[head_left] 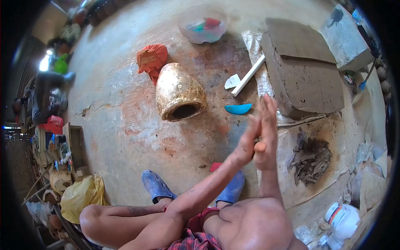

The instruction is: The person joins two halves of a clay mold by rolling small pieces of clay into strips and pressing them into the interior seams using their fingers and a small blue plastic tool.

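Note:
My left hand [248, 139] and my right hand [268, 131] meet palm to palm in front of me, their fingers stretched out and pointing away. Whether anything lies between the palms is hidden. Just beyond the left fingers is a blue half-moon scraper [238, 109] on the floor. A white stick [248, 76] and a white shard-like piece [232, 81] lie farther off. To the right of my hands stands a large block of grey-brown clay [308, 85]. An egg-shaped, crusted vessel [179, 89] lies with its dark opening toward me, left of the hands.
An orange cloth bundle [152, 60] touches the vessel's far side. Farther back sits a clear basin [202, 27] with coloured things inside. Clay scraps [310, 160] lie on a sheet at right, near a white container [343, 218]. A yellow bag [84, 196] stands at left; another person [43, 96] is beyond.

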### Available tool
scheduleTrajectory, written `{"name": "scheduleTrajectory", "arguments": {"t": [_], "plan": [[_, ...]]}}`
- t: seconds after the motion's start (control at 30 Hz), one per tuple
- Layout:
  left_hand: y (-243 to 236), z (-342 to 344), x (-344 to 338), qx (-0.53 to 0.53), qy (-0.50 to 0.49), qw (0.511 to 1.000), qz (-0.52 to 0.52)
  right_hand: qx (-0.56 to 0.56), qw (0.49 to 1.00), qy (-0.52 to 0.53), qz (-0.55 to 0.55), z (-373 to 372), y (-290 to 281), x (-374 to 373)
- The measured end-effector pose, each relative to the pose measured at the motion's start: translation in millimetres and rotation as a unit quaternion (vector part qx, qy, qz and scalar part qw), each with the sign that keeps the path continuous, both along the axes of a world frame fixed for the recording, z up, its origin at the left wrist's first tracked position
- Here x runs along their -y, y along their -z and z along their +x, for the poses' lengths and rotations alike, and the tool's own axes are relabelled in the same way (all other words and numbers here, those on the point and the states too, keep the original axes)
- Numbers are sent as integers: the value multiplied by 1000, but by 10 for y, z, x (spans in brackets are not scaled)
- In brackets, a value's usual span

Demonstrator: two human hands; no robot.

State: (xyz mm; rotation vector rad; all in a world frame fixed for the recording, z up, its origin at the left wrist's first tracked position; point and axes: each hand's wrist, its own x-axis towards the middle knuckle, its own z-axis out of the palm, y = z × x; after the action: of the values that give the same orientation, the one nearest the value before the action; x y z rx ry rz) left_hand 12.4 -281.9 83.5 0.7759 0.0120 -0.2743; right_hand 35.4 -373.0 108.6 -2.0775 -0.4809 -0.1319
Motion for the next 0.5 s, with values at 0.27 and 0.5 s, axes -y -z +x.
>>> {"name": "scheduleTrajectory", "arguments": {"t": [0.27, 0.5], "plan": [[-8, 78, -58, 247, -51, 939, 234, -127, 951, 4, 284, 203, 122, -37], [-50, 150, -113, 323, -76, 908, 257, 12, 978, -107, 181, -171, -48, -280]]}}
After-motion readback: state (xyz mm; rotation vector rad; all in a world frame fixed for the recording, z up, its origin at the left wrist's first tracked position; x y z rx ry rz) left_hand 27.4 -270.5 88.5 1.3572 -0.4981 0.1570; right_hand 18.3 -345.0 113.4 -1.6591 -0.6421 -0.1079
